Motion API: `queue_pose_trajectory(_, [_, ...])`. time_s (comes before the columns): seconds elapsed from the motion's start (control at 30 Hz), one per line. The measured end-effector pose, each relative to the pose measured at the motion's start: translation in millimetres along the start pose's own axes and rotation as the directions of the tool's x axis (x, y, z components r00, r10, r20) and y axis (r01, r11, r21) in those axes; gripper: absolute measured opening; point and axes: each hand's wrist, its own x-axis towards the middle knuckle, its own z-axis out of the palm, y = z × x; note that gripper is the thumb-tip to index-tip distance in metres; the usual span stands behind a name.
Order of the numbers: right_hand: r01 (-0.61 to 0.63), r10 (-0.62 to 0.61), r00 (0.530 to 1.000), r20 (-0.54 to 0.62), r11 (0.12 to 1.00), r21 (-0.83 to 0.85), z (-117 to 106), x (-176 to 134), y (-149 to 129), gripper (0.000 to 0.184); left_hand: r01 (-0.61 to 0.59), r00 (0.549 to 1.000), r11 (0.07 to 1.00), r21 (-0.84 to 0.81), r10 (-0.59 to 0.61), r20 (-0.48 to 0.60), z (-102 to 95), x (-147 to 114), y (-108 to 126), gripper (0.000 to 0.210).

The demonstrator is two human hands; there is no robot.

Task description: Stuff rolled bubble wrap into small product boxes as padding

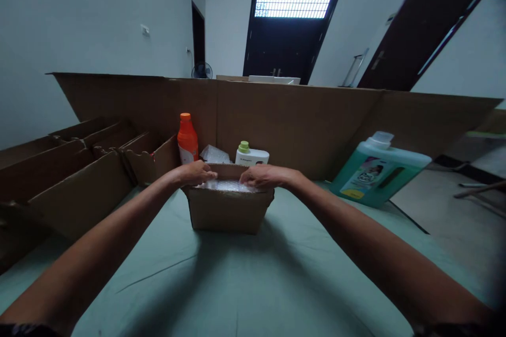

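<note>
A small open cardboard box [227, 215] stands upright on the pale green cloth. Clear bubble wrap [227, 185] fills its top, just under the rim. My left hand [196, 173] reaches over the box's left end, its fingers curled onto the wrap. From the opposite end, my right hand [260, 175] curls its fingers down onto the same wrap, some fingertips hidden inside the box. Close behind the box are a white bottle with a green cap [252, 156], another piece of bubble wrap [215, 154] and an orange bottle [187, 138].
Several open cardboard boxes [83, 189] line the left side. A large jug of green liquid [377, 171] stands tilted in view at the right. A tall cardboard panel [292, 121] runs across the back. The green cloth [245, 284] covers the surface beneath.
</note>
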Motion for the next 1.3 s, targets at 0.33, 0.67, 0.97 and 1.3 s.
queue_pose_trajectory(0.33, [-0.233, 0.238, 0.954, -0.180, 0.971, 0.048, -22, -127, 34, 0.027, 0.017, 0.876, 0.895, -0.446, -0.228, -0.426, 44.0, -96, -67, 0.063])
queue_pose_trajectory(0.67, [-0.287, 0.342, 0.926, -0.161, 0.914, 0.288, 73, -123, 46, 0.037, -0.108, 0.929, 0.692, -0.714, -0.186, -0.321, 124.1, -58, -34, 0.069])
queue_pose_trajectory(0.97, [-0.447, 0.461, 0.843, -0.278, 0.887, 0.115, 29, -264, 12, 0.027, -0.114, 0.982, 0.634, -0.765, -0.046, -0.185, 159.6, -125, 25, 0.057])
queue_pose_trajectory(1.3, [-0.318, 0.352, 0.934, -0.056, 0.894, 0.315, 63, -272, 19, 0.129, 0.120, 0.957, 0.678, -0.725, -0.272, -0.096, 158.6, -186, -27, 0.070])
